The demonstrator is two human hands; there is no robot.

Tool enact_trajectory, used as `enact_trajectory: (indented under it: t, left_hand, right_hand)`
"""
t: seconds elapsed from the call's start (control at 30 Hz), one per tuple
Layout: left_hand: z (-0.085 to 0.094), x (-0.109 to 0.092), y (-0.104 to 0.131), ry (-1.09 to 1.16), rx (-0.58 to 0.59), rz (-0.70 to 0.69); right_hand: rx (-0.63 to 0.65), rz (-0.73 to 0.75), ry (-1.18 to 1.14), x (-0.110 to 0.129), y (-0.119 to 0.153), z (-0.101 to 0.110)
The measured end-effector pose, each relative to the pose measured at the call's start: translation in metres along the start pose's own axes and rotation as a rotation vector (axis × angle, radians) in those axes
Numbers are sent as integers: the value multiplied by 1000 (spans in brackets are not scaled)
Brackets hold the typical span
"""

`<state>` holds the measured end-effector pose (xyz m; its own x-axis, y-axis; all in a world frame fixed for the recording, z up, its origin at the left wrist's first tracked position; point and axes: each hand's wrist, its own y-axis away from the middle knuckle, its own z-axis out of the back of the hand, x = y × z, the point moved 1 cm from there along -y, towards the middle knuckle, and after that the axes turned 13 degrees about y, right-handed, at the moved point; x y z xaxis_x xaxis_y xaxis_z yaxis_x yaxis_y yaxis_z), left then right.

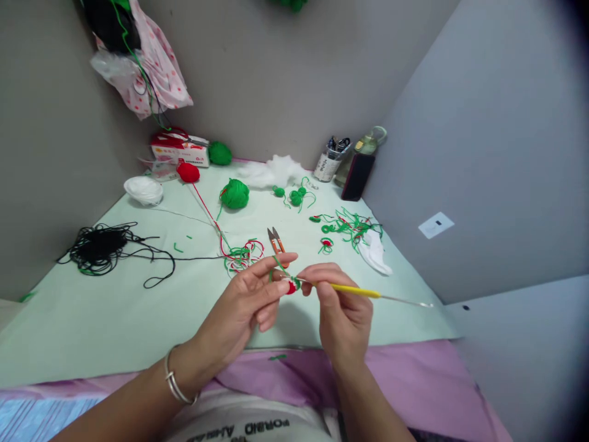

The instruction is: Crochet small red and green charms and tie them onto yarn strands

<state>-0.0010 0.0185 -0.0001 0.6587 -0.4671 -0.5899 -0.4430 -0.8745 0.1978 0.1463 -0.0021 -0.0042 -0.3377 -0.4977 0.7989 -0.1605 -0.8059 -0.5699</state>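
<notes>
Crocheted piece sits toward 6 o'clock of the view, pinched by the left hand, otherwise half open; at the piece's 3 o'clock, the right hand curls around a yellow hook.

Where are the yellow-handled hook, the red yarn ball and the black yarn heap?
Yellow-handled hook (355, 290): head view, on the bare stretch of its yellow handle.
Red yarn ball (188, 172): head view, middle of its wound side.
Black yarn heap (99, 245): head view, middle of the tangled strands.

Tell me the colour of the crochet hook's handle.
Yellow: the handle of the hook in the right hand, best seen in the head view.
</notes>
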Motion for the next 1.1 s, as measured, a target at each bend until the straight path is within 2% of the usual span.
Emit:
enact_trajectory:
  t: [0.1, 0.17, 0.27, 0.3, 0.37, 0.47, 0.6, 0.8, 0.93, 1.1]
  left_hand:
    - [-3, 5, 1, -90, -23, -82]
    - [-2, 8, 0, -88, -36, -114]
    - [2, 9, -3, 24, 1, -10]
    - [3, 8, -4, 67, 17, 39]
    - [6, 5, -5, 128, 25, 86]
    - [6, 1, -5, 102, 0, 19]
    - [0, 3, 0, -81, 16, -57]
    - [2, 4, 3, -163, 19, -101]
    - [3, 2, 4, -183, 11, -101]
    - [6, 4, 3, -274, -11, -177]
  right_hand:
    - [39, 59, 126, -1, 3, -2]
    - [32, 168, 263, -2, 8, -3]
    - [25, 325, 423, -2, 12, -2]
    - [16, 315, 415, -1, 11, -1]
    - [-26, 190, 296, -1, 8, 2]
    - [-56, -12, 35, 0, 2, 3]
    - [64, -39, -54, -1, 1, -1]
    - [69, -230, -250, -8, 1, 3]
    - [75, -208, -263, -5, 1, 4]
    - [66, -3, 37, 4, 7, 7]
